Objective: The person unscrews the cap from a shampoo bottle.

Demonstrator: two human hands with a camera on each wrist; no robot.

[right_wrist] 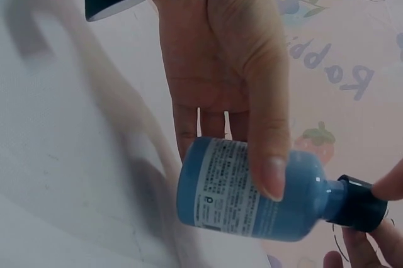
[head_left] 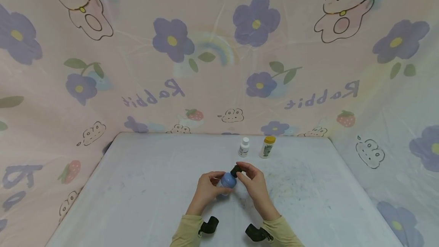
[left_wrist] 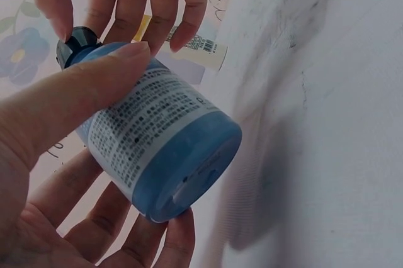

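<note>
A blue bottle (head_left: pixel 229 180) with a black cap (head_left: pixel 236 170) is held tilted above the white table. My left hand (head_left: pixel 208 186) grips its body, thumb across the printed white label, as the left wrist view shows. The base of the bottle points down and toward me. At the neck, my right hand (head_left: pixel 255 183) pinches the cap between thumb and fingertips. In the right wrist view, the cap (right_wrist: pixel 357 204) sits over the narrow neck, and only the tips of the right hand's fingers show at the edge.
Behind the hands stand a small white bottle (head_left: pixel 244 148) and, to its right, a pale bottle with a yellow lid (head_left: pixel 267 148). A printed curtain (head_left: pixel 212 79) encloses the white table (head_left: pixel 147 186) at the back and sides. Black cameras (head_left: pixel 210 225) sit at both wrists.
</note>
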